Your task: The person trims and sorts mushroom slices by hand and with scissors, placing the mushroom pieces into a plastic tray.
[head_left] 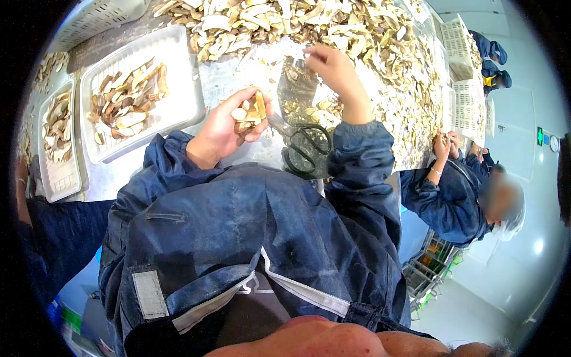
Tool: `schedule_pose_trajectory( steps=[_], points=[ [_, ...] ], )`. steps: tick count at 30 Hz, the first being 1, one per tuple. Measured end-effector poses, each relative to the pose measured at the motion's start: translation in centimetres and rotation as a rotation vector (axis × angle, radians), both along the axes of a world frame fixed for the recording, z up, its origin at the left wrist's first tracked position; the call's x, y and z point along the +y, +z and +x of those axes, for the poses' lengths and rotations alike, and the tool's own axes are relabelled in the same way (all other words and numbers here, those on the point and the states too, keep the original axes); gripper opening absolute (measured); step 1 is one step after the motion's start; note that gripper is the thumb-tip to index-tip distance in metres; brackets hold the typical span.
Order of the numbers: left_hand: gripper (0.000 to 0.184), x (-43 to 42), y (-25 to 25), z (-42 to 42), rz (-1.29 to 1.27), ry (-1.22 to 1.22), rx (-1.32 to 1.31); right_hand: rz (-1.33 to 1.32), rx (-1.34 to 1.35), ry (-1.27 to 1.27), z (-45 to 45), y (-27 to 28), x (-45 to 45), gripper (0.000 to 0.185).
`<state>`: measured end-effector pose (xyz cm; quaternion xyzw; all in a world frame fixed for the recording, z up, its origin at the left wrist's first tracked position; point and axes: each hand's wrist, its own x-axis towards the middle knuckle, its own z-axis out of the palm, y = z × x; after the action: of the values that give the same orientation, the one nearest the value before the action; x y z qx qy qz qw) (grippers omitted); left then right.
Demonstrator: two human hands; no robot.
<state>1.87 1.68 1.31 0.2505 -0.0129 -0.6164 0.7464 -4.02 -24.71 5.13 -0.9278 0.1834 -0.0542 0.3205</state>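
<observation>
My left hand [229, 124] is closed round a few dried mushroom slices [257, 107], cupped with the palm up near the table's front edge. My right hand [333, 68] is over the table beside the large heap of mushroom slices [380, 47]. Its fingers are partly stretched and apart, and I see nothing held in them. Scissors with black handles [307, 149] lie on the table between my hands, their blades toward my left hand. Small pale pieces [325, 113] lie just beyond the handles.
To the left stands a white plastic tray [195, 77] with mushroom slices, and a narrower tray [74, 160] beyond it. White slotted baskets [468, 110] line the right side. A co-worker [452, 196] handles something at the table on the right; another person's sleeve [65, 238] is at left.
</observation>
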Motion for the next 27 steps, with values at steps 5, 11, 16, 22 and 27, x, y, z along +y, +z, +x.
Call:
schedule_pose_trajectory(
  steps=[5,11,16,22,27],
  points=[
    [0.036,-0.1,-0.2,0.1,-0.009,0.003,-0.042,-0.342,-0.169,-0.078,3.8,-2.7,0.0,0.021],
    [0.036,0.1,0.1,0.2,0.006,0.008,-0.035,-0.333,-0.018,-0.055,2.3,-2.3,0.9,0.023],
    [0.039,0.1,-0.3,0.2,-0.021,0.013,0.022,-0.02,-0.044,-0.148,-0.5,0.1,0.8,0.024],
    [0.04,-0.3,-0.1,0.1,-0.03,0.042,0.041,0.593,-0.113,0.004,-1.9,3.7,5.7,0.024],
    [0.04,-0.3,0.8,0.0,0.015,0.057,0.139,0.213,-0.168,0.12,-0.9,2.8,8.7,0.021]
  ],
)
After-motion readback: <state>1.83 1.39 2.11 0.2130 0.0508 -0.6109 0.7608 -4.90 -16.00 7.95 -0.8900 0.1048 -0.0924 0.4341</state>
